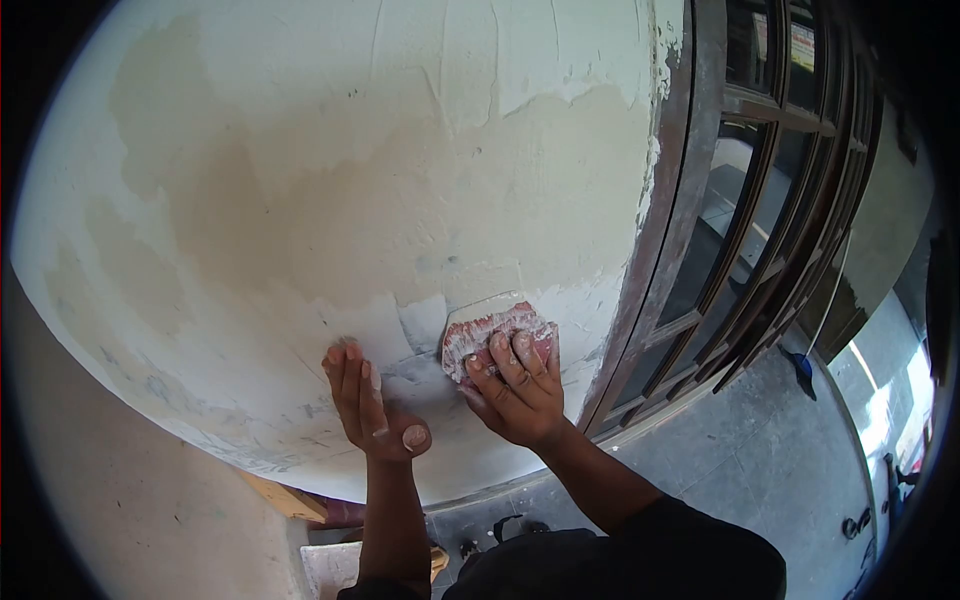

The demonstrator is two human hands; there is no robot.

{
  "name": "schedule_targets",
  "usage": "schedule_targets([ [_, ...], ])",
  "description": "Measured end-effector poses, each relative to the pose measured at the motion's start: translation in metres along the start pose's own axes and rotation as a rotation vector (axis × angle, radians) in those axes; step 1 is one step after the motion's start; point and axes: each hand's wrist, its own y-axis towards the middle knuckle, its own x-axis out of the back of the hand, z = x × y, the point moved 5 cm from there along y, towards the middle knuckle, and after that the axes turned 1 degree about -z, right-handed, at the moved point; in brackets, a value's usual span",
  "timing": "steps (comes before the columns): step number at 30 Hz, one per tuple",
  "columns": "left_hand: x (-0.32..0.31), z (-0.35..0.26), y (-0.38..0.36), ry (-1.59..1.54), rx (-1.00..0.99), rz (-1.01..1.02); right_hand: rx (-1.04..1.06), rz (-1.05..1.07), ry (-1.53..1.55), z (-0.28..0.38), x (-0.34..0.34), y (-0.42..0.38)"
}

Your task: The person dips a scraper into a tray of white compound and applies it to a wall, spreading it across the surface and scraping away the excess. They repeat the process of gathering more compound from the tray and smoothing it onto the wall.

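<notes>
My right hand (520, 390) presses a red putty spreader (500, 325) flat against the wall (400, 190), with its fingers spread across the back of the blade. White putty smears the spreader and my fingertips. A small ridge of wet putty runs along the blade's upper edge. To the left, my left hand (365, 400) is open, its fingers stretched upward and its thumb out to the side. Its fingertips are at the wall and hold nothing. The wall is partly coated in white, with beige patches and thin trowel lines.
A brown wooden frame with glass panes (740, 200) borders the wall on the right. Below lies a grey tiled floor (740, 450). A wooden piece (275, 493) and a whitish board or tray (330, 565) are at lower left. A broom-like tool (803, 372) stands at right.
</notes>
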Motion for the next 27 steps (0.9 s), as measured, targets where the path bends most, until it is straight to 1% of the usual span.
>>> schedule_targets([
  [3, 0.0, 0.0, 0.001, -0.028, 0.023, -0.043, 0.0, 0.024, 0.042, 0.003, 0.0, -0.011],
  [5, 0.0, -0.001, 0.003, -0.027, 0.023, -0.038, 0.086, -0.104, -0.002, 0.005, 0.007, 0.006],
  [6, 0.0, -0.001, 0.003, -0.026, 0.021, -0.035, 0.073, -0.115, -0.004, 0.001, 0.007, 0.016],
  [7, 0.001, -0.001, 0.004, -0.027, 0.023, -0.032, 0.071, -0.112, -0.005, -0.003, 0.004, 0.02],
  [9, 0.0, -0.002, 0.004, -0.002, -0.004, 0.004, 0.028, -0.042, -0.018, -0.01, -0.005, 0.021],
  [13, 0.0, -0.001, 0.002, 0.007, -0.006, 0.003, 0.035, 0.018, 0.02, -0.004, -0.001, -0.018],
  [15, -0.001, -0.002, 0.003, 0.033, -0.016, 0.006, 0.044, 0.009, 0.03, -0.005, 0.001, -0.01],
  [17, -0.002, -0.002, 0.006, 0.035, -0.011, 0.002, 0.071, -0.087, 0.001, -0.006, 0.005, 0.01],
  [18, -0.001, -0.003, 0.006, 0.038, -0.011, -0.011, 0.063, -0.09, -0.014, -0.008, 0.005, 0.021],
  [19, -0.001, -0.004, 0.006, 0.037, -0.009, -0.011, 0.063, -0.088, -0.015, -0.008, 0.005, 0.021],
  [21, -0.001, -0.003, 0.006, 0.041, 0.0, -0.012, -0.008, -0.021, -0.026, -0.013, -0.001, 0.019],
  [24, -0.002, -0.002, 0.004, 0.038, 0.0, -0.003, 0.014, 0.005, -0.002, -0.007, 0.002, -0.014],
  [25, -0.002, -0.002, 0.004, 0.039, 0.001, -0.003, 0.035, 0.022, 0.033, -0.004, 0.004, -0.014],
  [26, -0.002, -0.002, 0.005, 0.041, 0.001, -0.008, 0.047, -0.017, 0.03, -0.004, 0.005, -0.011],
  [27, -0.002, -0.003, 0.005, 0.042, 0.002, -0.01, 0.045, -0.012, 0.031, -0.006, 0.004, -0.006],
])
